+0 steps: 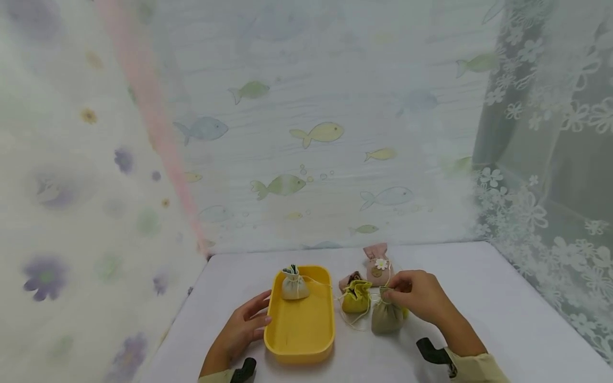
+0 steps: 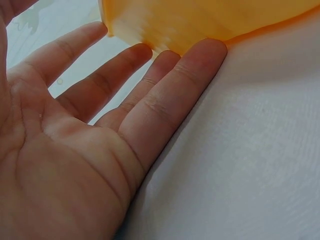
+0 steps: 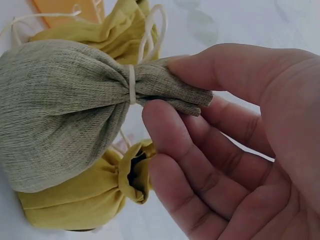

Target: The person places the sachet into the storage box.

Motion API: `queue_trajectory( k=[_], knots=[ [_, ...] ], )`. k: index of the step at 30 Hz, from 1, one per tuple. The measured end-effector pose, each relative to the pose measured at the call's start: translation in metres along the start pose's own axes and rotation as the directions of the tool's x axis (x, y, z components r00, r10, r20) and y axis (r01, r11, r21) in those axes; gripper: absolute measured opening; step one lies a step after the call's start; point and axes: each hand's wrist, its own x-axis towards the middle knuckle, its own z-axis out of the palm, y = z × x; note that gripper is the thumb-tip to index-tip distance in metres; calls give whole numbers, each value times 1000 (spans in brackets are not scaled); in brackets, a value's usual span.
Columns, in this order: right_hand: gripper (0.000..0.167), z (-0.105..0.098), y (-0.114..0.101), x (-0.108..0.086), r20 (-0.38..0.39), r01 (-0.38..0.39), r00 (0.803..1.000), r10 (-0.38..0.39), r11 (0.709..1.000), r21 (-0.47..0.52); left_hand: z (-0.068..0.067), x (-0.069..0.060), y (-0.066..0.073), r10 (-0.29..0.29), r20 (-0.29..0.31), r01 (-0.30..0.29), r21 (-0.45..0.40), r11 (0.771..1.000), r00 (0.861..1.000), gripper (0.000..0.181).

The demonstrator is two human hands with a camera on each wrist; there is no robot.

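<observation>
White tabletop [image 1: 503,298] stretched before a fish-printed backdrop [image 1: 335,69]. The right hand [image 1: 421,295] pinched a grey-green drawstring pouch [image 1: 387,320]; the left hand [image 1: 239,329], fingers relaxed, touched a yellow tray [image 1: 299,332].

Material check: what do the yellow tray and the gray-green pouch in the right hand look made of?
The yellow tray is probably smooth molded plastic: even color, rounded corners. The gray-green pouch looks like matte woven cloth, perhaps linen: its weave and gathered folds show up close.

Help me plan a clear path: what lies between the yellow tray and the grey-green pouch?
The head view shows a mustard pouch and a pale cord between the tray and the grey-green pouch, on white cloth.
</observation>
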Motion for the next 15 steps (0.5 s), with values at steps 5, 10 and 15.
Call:
queue_trajectory(
  k=[5,10,15],
  knots=[
    [16,-1,-5,0,-14,10,1000,-10,1000,5,0,1,-2,7,-3,-7,9,1000,1000,84],
    [17,0,-7,1,-34,20,999,-20,1000,0,1,2,-3,20,8,-20,27,999,1000,81],
    [16,1,-9,3,-48,39,998,-40,999,-6,-1,0,-5,22,12,-22,19,1000,1000,80]
  ],
)
